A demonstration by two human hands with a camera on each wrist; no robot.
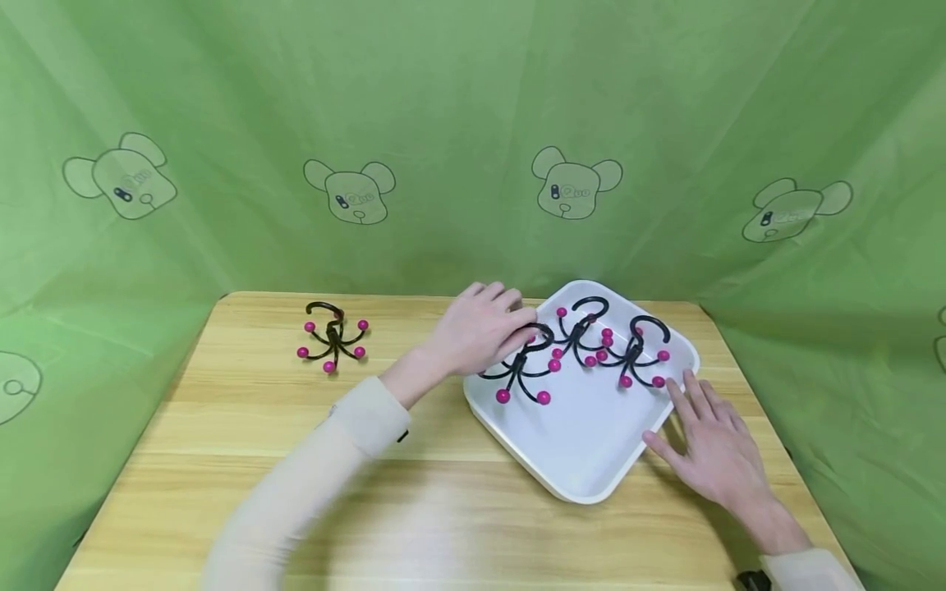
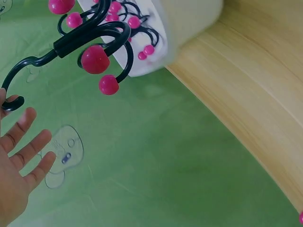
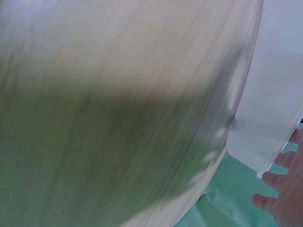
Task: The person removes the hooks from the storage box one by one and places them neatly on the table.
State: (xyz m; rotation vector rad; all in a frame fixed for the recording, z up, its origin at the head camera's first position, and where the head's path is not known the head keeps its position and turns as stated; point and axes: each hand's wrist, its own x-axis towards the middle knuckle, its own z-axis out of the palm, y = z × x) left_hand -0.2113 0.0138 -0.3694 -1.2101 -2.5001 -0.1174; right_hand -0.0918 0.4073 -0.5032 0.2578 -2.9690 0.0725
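My left hand [image 1: 480, 328] pinches the curved top of a black hook hanger [image 1: 520, 364] with pink ball tips, over the left part of a white tray [image 1: 584, 443]. In the left wrist view the hanger [image 2: 71, 42] slants upward from the thumb and forefinger, while the other fingers are spread. Two similar hangers [image 1: 579, 332] [image 1: 633, 353] lie inside the tray at its far side. My right hand [image 1: 713, 447] has its fingers extended along the tray's right rim. The right wrist view shows those fingertips at the tray wall [image 3: 267, 109].
Another black hook hanger [image 1: 334, 336] with pink tips sits on the wooden table [image 1: 244, 410], at the back left. A green curtain [image 1: 458, 123] with mouse-head drawings hangs behind and at the sides. The tray stands turned cornerwise near the table's back edge.
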